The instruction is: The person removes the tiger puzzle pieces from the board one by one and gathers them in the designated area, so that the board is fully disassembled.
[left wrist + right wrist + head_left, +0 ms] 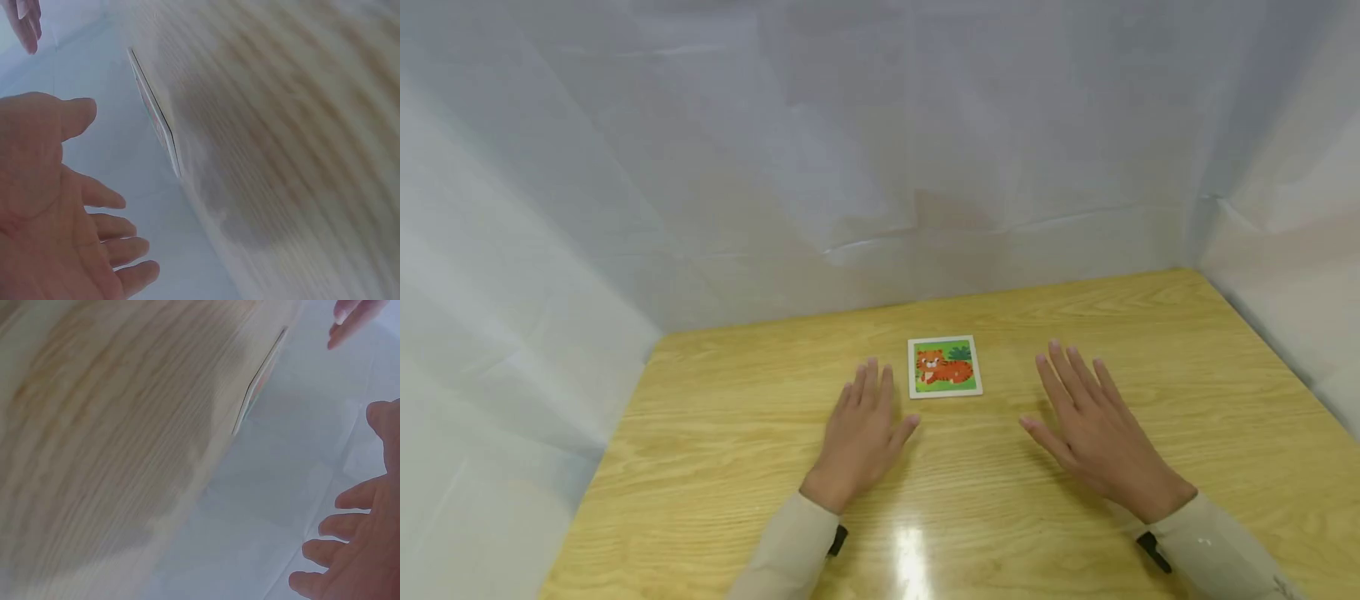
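A square picture tile (pixel 945 367) lies flat on the wooden table, showing an orange tiger on green inside a white border. My left hand (pixel 860 437) is just left of it and nearer to me, fingers straight, holding nothing. To the right of the tile and farther from it, my right hand (pixel 1101 442) hovers palm down with its fingers spread. The left wrist view shows the tile (pixel 153 112) edge-on beyond my left palm (pixel 56 212). In the right wrist view the tile (pixel 259 381) also appears edge-on, apart from my right hand (pixel 362 531).
The light wooden table (pixel 737 417) reaches back to a white sheet (pixel 850 167) hanging behind it. More sheeting (pixel 1300 208) hangs along the right side, and some on the left. Both wrists carry dark straps below beige sleeves (pixel 793 542).
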Demonstrator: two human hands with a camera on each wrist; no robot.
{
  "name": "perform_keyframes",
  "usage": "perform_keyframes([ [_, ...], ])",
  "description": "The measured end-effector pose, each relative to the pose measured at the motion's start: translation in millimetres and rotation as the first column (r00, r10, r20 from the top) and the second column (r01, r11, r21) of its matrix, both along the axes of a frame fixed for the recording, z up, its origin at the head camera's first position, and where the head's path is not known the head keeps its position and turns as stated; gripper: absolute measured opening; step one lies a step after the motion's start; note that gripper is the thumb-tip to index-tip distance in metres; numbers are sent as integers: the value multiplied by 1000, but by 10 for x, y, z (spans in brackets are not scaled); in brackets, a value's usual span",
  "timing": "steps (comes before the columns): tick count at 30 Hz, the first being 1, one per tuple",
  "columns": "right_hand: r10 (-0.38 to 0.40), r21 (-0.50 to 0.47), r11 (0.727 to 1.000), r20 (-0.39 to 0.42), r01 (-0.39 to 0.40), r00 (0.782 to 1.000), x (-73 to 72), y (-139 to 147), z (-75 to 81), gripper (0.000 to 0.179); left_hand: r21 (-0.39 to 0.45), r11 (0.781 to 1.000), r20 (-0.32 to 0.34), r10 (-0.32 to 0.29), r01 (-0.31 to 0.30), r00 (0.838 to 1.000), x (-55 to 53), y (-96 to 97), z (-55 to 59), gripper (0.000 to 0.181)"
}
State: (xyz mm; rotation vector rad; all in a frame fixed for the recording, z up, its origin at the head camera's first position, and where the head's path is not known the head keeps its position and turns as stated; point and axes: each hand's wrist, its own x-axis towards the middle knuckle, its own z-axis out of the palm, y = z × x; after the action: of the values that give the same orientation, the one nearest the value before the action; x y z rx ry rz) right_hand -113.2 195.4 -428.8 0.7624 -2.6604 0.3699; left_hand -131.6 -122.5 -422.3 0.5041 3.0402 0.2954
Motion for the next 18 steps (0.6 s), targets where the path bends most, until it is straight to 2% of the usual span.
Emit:
perform_keyframes([
  [3, 6, -3, 1000, 15, -6, 1000, 2, -16, -1, 78, -9, 1000, 26, -23, 23, 999, -39, 52, -5, 79],
  [9, 34, -26, 999, 34, -33, 999, -2, -55, 5, 78, 33, 997, 65, -70, 68, 995, -117, 128, -25, 78],
  [15, 54, -42, 998, 52, -52, 997, -19, -86, 18, 77, 62, 995, 93, -80, 75, 992, -275, 180, -59, 77],
  [18, 65, -57, 996, 60, -62, 996, -15, -96, 25, 76, 111, 992, 125, -71, 57, 990, -355, 197, -90, 75],
])
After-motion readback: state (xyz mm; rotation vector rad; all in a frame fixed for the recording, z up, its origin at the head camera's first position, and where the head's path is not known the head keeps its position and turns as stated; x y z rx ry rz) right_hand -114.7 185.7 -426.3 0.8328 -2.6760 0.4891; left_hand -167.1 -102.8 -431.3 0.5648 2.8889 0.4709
